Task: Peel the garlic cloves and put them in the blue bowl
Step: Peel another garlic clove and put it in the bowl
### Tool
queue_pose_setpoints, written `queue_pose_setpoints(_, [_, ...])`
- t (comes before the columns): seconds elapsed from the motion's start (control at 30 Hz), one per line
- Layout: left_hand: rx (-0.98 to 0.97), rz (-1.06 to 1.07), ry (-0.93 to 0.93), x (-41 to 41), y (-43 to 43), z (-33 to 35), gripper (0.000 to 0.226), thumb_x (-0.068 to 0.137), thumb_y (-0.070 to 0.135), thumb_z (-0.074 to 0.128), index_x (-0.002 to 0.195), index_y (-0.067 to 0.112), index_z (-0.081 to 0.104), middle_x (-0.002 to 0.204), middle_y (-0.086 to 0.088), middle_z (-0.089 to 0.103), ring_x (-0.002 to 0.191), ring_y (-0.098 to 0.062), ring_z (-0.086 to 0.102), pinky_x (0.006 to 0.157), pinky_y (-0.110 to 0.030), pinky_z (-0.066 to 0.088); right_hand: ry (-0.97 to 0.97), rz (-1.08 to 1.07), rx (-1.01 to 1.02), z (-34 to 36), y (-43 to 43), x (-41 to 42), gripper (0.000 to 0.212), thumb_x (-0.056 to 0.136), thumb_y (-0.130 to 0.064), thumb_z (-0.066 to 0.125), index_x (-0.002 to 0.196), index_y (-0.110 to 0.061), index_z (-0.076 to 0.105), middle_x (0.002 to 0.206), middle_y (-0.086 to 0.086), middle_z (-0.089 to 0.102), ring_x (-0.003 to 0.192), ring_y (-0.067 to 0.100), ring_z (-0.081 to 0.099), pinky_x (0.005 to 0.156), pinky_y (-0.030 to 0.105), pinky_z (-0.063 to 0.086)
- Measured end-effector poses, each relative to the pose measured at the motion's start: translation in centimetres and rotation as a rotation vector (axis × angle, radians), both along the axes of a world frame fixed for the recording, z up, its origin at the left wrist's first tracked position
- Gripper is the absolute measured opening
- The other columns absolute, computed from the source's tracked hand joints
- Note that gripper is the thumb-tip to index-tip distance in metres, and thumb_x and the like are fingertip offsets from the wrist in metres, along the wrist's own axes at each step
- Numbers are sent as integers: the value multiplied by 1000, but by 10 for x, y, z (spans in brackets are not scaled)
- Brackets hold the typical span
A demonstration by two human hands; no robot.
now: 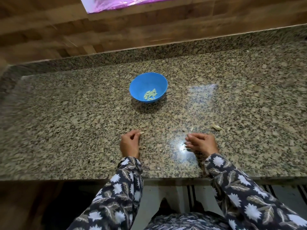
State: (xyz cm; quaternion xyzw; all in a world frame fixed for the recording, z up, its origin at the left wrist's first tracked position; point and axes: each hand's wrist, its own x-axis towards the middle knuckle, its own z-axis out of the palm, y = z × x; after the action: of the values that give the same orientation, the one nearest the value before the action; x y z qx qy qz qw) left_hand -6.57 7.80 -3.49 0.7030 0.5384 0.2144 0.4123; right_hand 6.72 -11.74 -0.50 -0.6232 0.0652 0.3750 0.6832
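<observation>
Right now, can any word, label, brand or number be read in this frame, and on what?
None readable. The blue bowl, granite counter, wooden wall and pink sheet bear no lettering; the sleeves carry only a leaf-and-flower print.

One blue bowl (137, 83) stands at the centre of the frame. It holds one heap of peeled cloves (150, 94), roughly eight to ten; blur prevents an exact count. Two hands show at lower centre: the left hand (130, 144), with one pale bit (142, 133) at its fingertips, and the right hand (201, 143). Two skin scraps lie right of centre, a larger scrap (217, 127) and a smaller scrap (191, 129). There is one bench (66, 122).
</observation>
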Motion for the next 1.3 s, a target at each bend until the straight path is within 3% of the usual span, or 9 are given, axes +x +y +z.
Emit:
queue_pose_setpoints(0.13, [144,0,-29,-4,-7,-1,26,91,16,57,116,15,62,116,-8,64,95,-16,61,74,-27,56,22,-40,7,-3,1,0,10,85,8,55,93,9,60,58,5,67,45,12,63,47,18,53])
queue_pose_setpoints(0.23, [280,-259,-27,-7,-39,-5,34,95,18,49,129,15,52,133,-7,53,116,-19,54,95,-41,50,37,-144,-9,-7,-3,1,18,87,8,51,104,12,59,77,17,67,45,11,62,53,20,55])
queue_pose_setpoints(0.33, [301,-683,254,-5,-76,-15,64,97,47,24,150,18,3,157,-2,0,144,-15,5,118,-37,11,39,-212,-3,-8,-13,2,22,89,8,49,108,12,58,83,18,64,46,9,62,54,19,54])
queue_pose_setpoints(0.43, [348,-758,453,17,-85,-26,79,90,62,6,144,13,-22,151,-4,-27,140,-16,-21,113,-32,-13,46,-317,-2,-10,-25,4,20,89,6,51,106,12,59,71,10,66,46,8,63,52,17,54])
queue_pose_setpoints(0.67, [434,-1036,279,107,-85,-28,72,95,59,19,150,17,-1,158,0,-1,144,-11,1,118,-31,4,96,-406,32,-21,-54,16,21,89,6,49,109,11,56,64,5,70,52,9,66,59,18,55])
queue_pose_setpoints(0.83, [561,-1282,118,99,-79,-29,55,96,50,33,133,14,52,139,-6,50,126,-23,48,99,-36,45,102,-383,17,-23,-53,17,21,89,7,48,108,12,55,55,1,67,51,8,65,57,17,55])
queue_pose_setpoints(1.0, [663,-1242,92,64,-82,-26,49,81,6,71,127,12,56,127,-12,58,111,-27,59,87,-33,53,68,-402,-14,-21,-42,13,21,89,4,51,107,14,56,54,1,66,47,6,63,54,15,54])
queue_pose_setpoints(1.17, [743,-1133,77,30,-84,-13,30,85,18,54,108,6,68,108,-12,69,93,-23,68,81,-30,54,165,-317,37,-13,-21,4,19,92,-3,50,102,10,58,79,15,62,50,10,64,54,18,53])
queue_pose_setpoints(1.3, [646,-1024,186,28,-89,-3,24,75,5,74,98,10,71,97,-5,70,81,-16,66,73,-28,58,242,-256,92,-10,-9,-11,15,93,-10,49,86,-1,59,98,19,61,82,25,62,74,29,55])
